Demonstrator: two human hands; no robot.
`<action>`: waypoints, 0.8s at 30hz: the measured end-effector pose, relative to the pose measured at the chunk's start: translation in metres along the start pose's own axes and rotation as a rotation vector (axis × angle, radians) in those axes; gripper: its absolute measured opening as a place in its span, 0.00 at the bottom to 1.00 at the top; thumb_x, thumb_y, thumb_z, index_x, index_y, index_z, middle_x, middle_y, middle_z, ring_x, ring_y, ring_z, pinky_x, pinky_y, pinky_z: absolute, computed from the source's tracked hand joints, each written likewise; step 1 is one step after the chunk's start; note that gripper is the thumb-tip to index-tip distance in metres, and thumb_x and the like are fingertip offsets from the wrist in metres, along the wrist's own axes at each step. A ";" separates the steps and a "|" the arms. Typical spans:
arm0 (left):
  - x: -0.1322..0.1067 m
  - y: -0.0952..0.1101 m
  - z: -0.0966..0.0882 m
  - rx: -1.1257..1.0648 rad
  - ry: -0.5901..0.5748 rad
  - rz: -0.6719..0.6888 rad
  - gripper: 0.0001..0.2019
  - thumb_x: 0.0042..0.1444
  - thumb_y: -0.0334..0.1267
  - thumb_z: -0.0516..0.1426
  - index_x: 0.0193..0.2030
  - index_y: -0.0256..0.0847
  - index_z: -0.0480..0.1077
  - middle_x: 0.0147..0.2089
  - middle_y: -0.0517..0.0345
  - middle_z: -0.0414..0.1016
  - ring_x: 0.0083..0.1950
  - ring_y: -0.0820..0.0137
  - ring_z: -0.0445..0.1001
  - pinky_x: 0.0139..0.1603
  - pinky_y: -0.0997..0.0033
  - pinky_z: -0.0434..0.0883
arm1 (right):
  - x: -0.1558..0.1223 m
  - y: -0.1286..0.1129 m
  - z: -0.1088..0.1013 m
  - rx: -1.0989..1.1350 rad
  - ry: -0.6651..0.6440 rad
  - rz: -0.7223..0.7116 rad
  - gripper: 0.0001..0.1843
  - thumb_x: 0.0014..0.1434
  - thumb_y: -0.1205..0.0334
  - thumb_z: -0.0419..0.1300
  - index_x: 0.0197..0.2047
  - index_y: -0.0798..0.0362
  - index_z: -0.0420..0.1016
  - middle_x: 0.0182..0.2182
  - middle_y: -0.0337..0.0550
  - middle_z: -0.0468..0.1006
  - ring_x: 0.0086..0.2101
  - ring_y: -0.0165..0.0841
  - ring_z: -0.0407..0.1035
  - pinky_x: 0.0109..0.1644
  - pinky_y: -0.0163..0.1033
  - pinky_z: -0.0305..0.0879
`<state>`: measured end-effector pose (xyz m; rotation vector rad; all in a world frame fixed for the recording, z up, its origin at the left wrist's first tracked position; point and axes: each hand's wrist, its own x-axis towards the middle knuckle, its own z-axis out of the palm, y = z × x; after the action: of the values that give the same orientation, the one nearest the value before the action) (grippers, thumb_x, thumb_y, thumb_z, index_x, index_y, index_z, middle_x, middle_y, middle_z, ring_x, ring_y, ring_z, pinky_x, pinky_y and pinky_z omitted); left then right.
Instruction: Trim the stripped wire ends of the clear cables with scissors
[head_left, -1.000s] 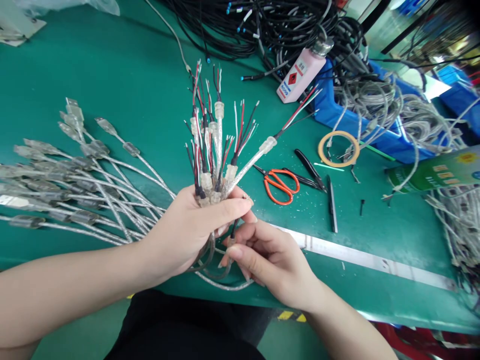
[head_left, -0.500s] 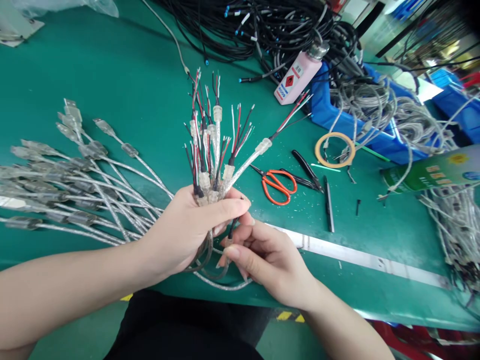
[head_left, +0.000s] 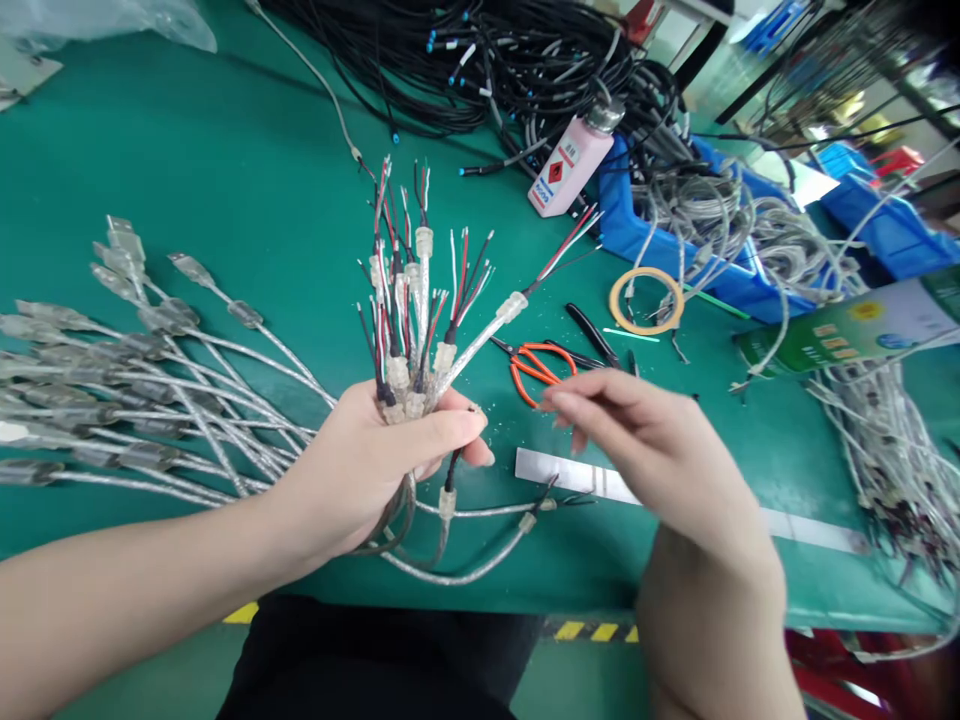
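Broadly, the green table (head_left: 187, 150) carries everything here, with the cable bundle (head_left: 397, 372) across its near side: silvery clear cables, USB plugs fanned out at the left end, stripped red, white and black wires sticking up at the other. Beyond the bundle sprawls a heap of black cables (head_left: 442, 95), and beyond it to the right sits a blue bin (head_left: 622, 222) filled with looped clear cables. To the right of the bundle a pale flat strip (head_left: 810, 532) passes behind the right hand (head_left: 652, 440). That hand is apart from the bundle, on its right, fingers curled and tips drawn close together; I cannot tell whether they pinch anything. The left hand (head_left: 397, 440) is wrapped firmly around the bundle just below the upright wires, and one cable's dark sleeve shows beneath its fingers. A pink bottle (head_left: 574, 165) is beyond the bundle to the right, beside the bin. Right of the bundle lie orange-handled scissors (head_left: 541, 348), and farther right a yellow ring (head_left: 645, 329)
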<state>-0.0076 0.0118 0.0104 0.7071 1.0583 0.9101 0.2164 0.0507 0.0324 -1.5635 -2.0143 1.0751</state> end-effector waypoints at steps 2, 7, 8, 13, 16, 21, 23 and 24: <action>0.000 0.000 -0.001 0.022 -0.007 -0.012 0.08 0.53 0.39 0.64 0.25 0.40 0.75 0.23 0.60 0.74 0.23 0.77 0.58 0.24 0.74 0.55 | 0.019 0.011 -0.012 -0.227 0.009 -0.013 0.10 0.66 0.56 0.58 0.41 0.53 0.76 0.37 0.46 0.80 0.33 0.33 0.72 0.37 0.39 0.69; 0.001 -0.001 -0.001 0.009 -0.015 -0.033 0.08 0.52 0.40 0.64 0.26 0.40 0.75 0.23 0.60 0.75 0.23 0.76 0.58 0.24 0.72 0.53 | 0.064 0.035 -0.016 -0.526 -0.152 0.027 0.14 0.57 0.64 0.66 0.46 0.57 0.72 0.39 0.50 0.78 0.38 0.38 0.74 0.40 0.40 0.69; 0.001 -0.001 -0.001 0.000 -0.014 -0.031 0.08 0.52 0.39 0.64 0.26 0.40 0.75 0.23 0.60 0.75 0.23 0.76 0.58 0.24 0.72 0.53 | 0.068 0.037 -0.014 -0.537 -0.174 0.025 0.13 0.57 0.66 0.65 0.46 0.57 0.72 0.36 0.48 0.78 0.36 0.37 0.73 0.38 0.39 0.68; 0.001 0.001 0.001 -0.023 -0.008 -0.033 0.06 0.51 0.37 0.64 0.26 0.41 0.73 0.23 0.62 0.77 0.22 0.77 0.57 0.23 0.73 0.54 | 0.062 0.035 -0.008 -0.559 -0.193 -0.032 0.11 0.55 0.72 0.59 0.43 0.59 0.74 0.32 0.47 0.75 0.33 0.37 0.69 0.36 0.40 0.62; 0.000 0.002 0.002 -0.023 -0.004 -0.045 0.06 0.51 0.37 0.64 0.27 0.41 0.73 0.23 0.62 0.78 0.22 0.77 0.58 0.24 0.74 0.55 | 0.047 0.031 -0.009 -0.441 -0.194 -0.045 0.11 0.58 0.66 0.58 0.45 0.58 0.72 0.32 0.44 0.72 0.31 0.33 0.67 0.34 0.37 0.64; -0.001 0.002 0.001 0.008 -0.032 -0.057 0.06 0.52 0.37 0.64 0.26 0.42 0.74 0.22 0.63 0.77 0.22 0.77 0.58 0.24 0.74 0.55 | 0.017 0.017 -0.012 0.140 -0.422 -0.009 0.21 0.61 0.42 0.59 0.42 0.53 0.68 0.29 0.39 0.70 0.27 0.29 0.63 0.28 0.33 0.63; -0.001 0.001 0.001 0.032 -0.052 -0.049 0.06 0.52 0.37 0.64 0.26 0.42 0.75 0.23 0.63 0.77 0.23 0.77 0.59 0.24 0.73 0.55 | 0.008 0.009 -0.012 0.157 -0.579 -0.030 0.26 0.59 0.36 0.59 0.41 0.54 0.70 0.28 0.39 0.70 0.28 0.29 0.62 0.29 0.33 0.62; -0.001 0.001 0.000 0.045 -0.065 -0.044 0.06 0.52 0.37 0.64 0.26 0.42 0.75 0.23 0.64 0.77 0.23 0.77 0.60 0.24 0.73 0.56 | 0.004 0.005 -0.012 0.143 -0.636 -0.037 0.28 0.59 0.34 0.57 0.41 0.54 0.71 0.27 0.38 0.69 0.27 0.29 0.60 0.28 0.33 0.60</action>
<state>-0.0075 0.0116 0.0114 0.7435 1.0353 0.8230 0.2266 0.0587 0.0355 -1.1957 -2.2597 1.8296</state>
